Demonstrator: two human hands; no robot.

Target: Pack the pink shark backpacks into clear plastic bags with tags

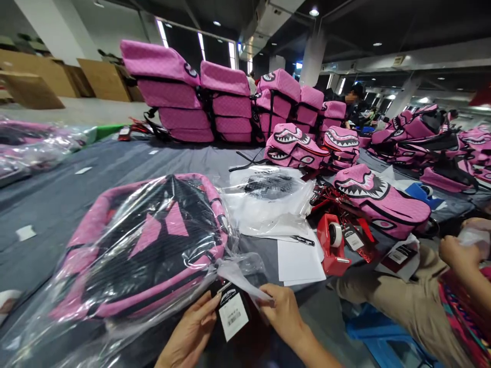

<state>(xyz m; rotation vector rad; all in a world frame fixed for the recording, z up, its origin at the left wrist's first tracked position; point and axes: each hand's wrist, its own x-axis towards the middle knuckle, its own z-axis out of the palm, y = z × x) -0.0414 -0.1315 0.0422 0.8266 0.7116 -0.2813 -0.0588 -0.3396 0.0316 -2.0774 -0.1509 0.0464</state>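
Note:
A pink and black backpack (153,245) lies inside a clear plastic bag (126,327) on the table in front of me. At the bag's near right corner, my left hand (194,327) is closed on the left edge of a black hang tag (233,314), which bears a white barcode sticker. My right hand (284,317) pinches the end of a twisted strip of the plastic bag, just right of the tag. The fingertips of both hands are partly hidden.
Stacked pink backpacks (184,97) line the table's far side. To the right are folded clear bags (268,199), white paper (299,260), a pen (303,239), a red tape dispenser (333,248) and a shark-face backpack (383,204). Another person's hands (460,250) work at far right.

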